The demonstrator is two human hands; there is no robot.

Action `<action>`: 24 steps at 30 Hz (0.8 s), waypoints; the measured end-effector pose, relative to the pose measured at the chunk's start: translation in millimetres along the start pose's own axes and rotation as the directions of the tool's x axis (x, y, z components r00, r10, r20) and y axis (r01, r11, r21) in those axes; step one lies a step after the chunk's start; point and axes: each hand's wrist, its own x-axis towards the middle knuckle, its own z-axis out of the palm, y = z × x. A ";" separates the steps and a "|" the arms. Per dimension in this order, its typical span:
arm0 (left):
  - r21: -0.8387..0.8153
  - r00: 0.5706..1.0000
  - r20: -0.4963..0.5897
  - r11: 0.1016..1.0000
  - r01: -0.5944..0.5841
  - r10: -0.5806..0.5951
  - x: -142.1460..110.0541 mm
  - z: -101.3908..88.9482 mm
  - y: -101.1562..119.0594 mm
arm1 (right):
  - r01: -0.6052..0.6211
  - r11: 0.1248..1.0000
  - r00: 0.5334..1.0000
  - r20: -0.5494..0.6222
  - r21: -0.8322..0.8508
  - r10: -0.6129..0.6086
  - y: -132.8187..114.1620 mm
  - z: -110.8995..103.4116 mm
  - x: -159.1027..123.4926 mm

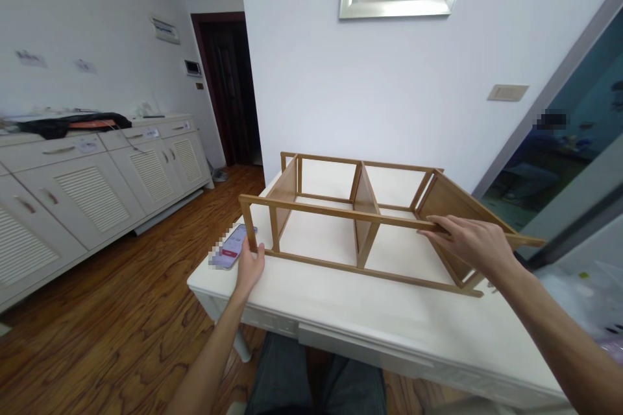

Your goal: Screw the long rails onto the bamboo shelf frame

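The person's left hand [250,266] curls around the near corner post of a bamboo shelf frame [341,213], while the right hand [472,243] closes over the frame's long front rail from above. The open frame lies flat on a white table [311,298], its divider panels standing upright, with a phone [228,248] just beside the left hand. Beyond the table, white louvered cabinets [92,198] line the wall.
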 end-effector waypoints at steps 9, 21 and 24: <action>0.133 0.969 -0.172 0.979 -0.156 0.178 -17.9 1.9 27.3 | 0.070 0.989 0.980 -0.178 -0.128 -0.092 -9.2 -8.7 -3.2; 0.222 0.892 -0.172 0.898 -0.379 0.419 -16.3 46.1 76.5 | -0.254 0.895 0.937 -0.136 0.367 0.322 -119.1 28.8 -41.3; 0.274 0.900 -0.177 0.898 -0.345 0.399 -16.5 44.2 71.8 | -0.309 0.828 0.932 -0.027 0.468 0.363 -150.8 50.7 -43.1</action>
